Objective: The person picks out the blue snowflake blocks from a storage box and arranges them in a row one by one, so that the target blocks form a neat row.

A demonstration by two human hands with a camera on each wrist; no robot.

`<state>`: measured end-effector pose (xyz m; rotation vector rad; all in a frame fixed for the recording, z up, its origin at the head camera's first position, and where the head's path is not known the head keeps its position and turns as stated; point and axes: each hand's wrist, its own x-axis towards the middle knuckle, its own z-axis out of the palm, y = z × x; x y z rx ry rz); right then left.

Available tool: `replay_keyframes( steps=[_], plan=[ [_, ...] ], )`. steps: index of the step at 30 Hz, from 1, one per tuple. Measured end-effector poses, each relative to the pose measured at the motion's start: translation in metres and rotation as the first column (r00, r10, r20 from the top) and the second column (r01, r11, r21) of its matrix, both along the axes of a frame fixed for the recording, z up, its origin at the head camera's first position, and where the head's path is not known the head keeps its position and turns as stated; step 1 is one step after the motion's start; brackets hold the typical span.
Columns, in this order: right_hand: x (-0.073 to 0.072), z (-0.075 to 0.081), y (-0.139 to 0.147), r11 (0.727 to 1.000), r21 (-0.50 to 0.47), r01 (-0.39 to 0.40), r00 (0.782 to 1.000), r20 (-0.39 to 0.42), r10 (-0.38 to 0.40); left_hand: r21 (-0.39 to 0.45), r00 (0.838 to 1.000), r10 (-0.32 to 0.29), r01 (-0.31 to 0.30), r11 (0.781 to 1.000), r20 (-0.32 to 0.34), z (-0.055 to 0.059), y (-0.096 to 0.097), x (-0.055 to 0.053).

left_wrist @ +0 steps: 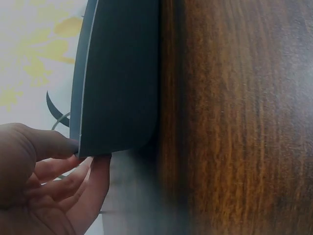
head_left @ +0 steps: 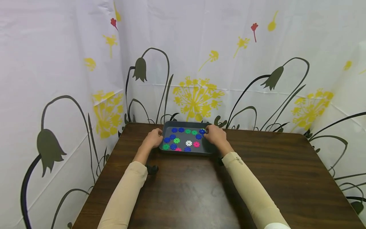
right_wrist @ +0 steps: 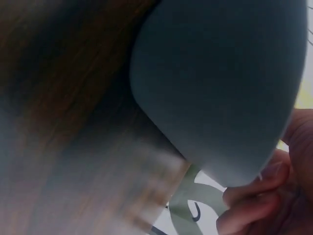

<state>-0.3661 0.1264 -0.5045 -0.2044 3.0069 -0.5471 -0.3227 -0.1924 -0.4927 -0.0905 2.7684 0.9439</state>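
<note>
A dark grey tray (head_left: 206, 148) rests near the table's back edge, holding several notched flat discs. Among them are a white disc (head_left: 188, 143), a pink disc (head_left: 196, 144), a green disc (head_left: 176, 140) and a blue disc (head_left: 167, 140). My left hand (head_left: 152, 139) grips the tray's left end; in the left wrist view its thumb (left_wrist: 56, 144) lies at the rim, with fingers beneath. At the opposite end, my right hand (head_left: 215, 136) holds the rim, its curled fingers (right_wrist: 254, 205) against the outer wall. One blue disc (head_left: 202, 131) lies beside the right fingertips.
The brown wooden table (head_left: 183, 190) extends in front of the tray and to both sides. Directly behind it hangs a white curtain (head_left: 194, 41) printed with flowers. A black wrist device (head_left: 152, 170) shows under the left forearm.
</note>
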Motion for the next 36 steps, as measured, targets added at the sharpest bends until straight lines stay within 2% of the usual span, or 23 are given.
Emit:
replay_keyframes(
  steps=[5, 13, 26, 36],
  plan=[
    [-0.001, 0.001, -0.005, 0.998, 0.045, 0.038, 0.999, -0.020, -0.037, 0.009, 1.000, -0.019, 0.019, 1.000, 0.010, -0.001, -0.001, -0.001],
    [-0.001, 0.002, -0.014, 0.986, 0.139, 0.094, 0.995, -0.044, -0.089, -0.025, 0.999, 0.007, -0.006, 1.000, 0.034, -0.001, -0.002, -0.001],
    [-0.001, -0.004, -0.026, 0.965, 0.258, 0.058, 0.996, -0.078, -0.039, -0.032, 0.999, 0.007, -0.005, 0.999, 0.053, -0.002, -0.003, 0.001],
    [-0.003, 0.004, -0.025, 0.970, 0.235, 0.053, 0.999, -0.001, -0.054, -0.018, 0.999, -0.001, 0.002, 1.000, 0.050, -0.006, -0.006, 0.000]
  ],
)
